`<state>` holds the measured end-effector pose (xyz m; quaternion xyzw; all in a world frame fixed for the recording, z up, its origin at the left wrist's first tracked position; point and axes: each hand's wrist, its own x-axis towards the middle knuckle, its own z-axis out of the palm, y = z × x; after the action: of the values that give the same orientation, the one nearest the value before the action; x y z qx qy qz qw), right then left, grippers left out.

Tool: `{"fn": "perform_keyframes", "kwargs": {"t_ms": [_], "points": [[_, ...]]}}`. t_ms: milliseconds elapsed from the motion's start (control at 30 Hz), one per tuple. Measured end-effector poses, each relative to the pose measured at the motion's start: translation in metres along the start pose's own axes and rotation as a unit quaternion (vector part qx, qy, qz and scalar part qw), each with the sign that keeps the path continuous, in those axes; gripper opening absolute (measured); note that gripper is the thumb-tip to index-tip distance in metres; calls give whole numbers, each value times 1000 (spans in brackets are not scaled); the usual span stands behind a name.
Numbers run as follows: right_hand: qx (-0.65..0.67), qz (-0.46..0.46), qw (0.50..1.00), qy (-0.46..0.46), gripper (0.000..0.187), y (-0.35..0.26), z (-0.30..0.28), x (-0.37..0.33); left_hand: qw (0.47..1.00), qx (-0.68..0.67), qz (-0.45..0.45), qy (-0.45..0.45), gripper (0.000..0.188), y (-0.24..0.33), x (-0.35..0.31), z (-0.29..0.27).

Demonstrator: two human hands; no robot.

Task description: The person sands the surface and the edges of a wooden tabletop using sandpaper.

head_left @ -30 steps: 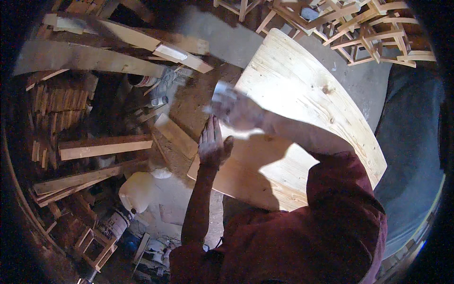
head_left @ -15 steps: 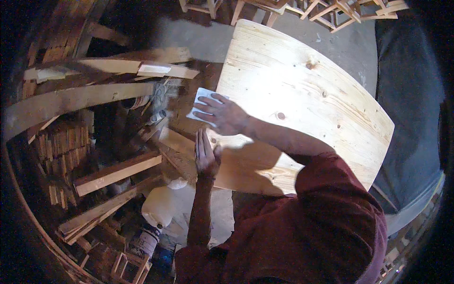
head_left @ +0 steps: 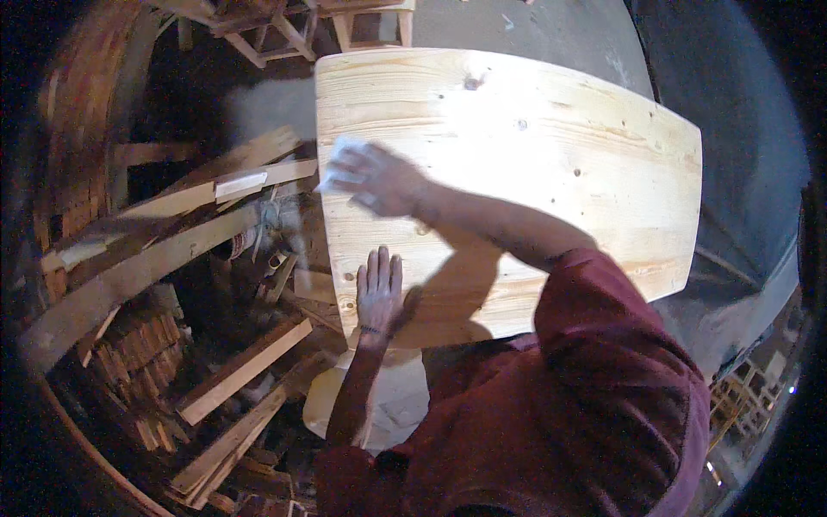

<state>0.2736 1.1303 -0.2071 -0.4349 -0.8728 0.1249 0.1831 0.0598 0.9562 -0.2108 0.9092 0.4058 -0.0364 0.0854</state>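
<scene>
A broad pale wooden tabletop with knots and a curved far edge lies before me. Near its left end, my right hand is spread flat over a folded whitish-blue sheet that looks like sandpaper, pressing it to the wood. The sheet's outer corner reaches the board's left edge; fingers and blur hide part of it. Closer to me, my left hand rests flat on the board by the near left corner, fingers stretched out and holding nothing. My right forearm crosses the board and throws a shadow on it.
Long planks and cut timber crowd the left side, beside stacked short wood strips. Wooden stool frames stand beyond the far left corner. A dark sheet-like surface runs along the right.
The view has turned, so the tabletop sits further left and more level. My right hand and the sheet are now more fully over the board. My left hand's fingers have spread slightly.
</scene>
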Motion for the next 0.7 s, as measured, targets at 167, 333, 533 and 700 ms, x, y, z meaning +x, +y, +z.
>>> {"fn": "perform_keyframes", "kwargs": {"t_ms": [167,333,533,700], "points": [[-233,318,912,111,35,214,-84,-139,998,-53,22,-9,77,-10,-31,-3],[-66,432,855,279,34,172,-52,-135,1000,10,-9,26,73,-5,72,-26],[86,196,976,35,59,-32,-28,-204,988,109,-9,111,63,-64,267,-31],[-215,489,844,48,53,133,-120,-401,984,92,-19,152,62,-94,347,-41]]}}
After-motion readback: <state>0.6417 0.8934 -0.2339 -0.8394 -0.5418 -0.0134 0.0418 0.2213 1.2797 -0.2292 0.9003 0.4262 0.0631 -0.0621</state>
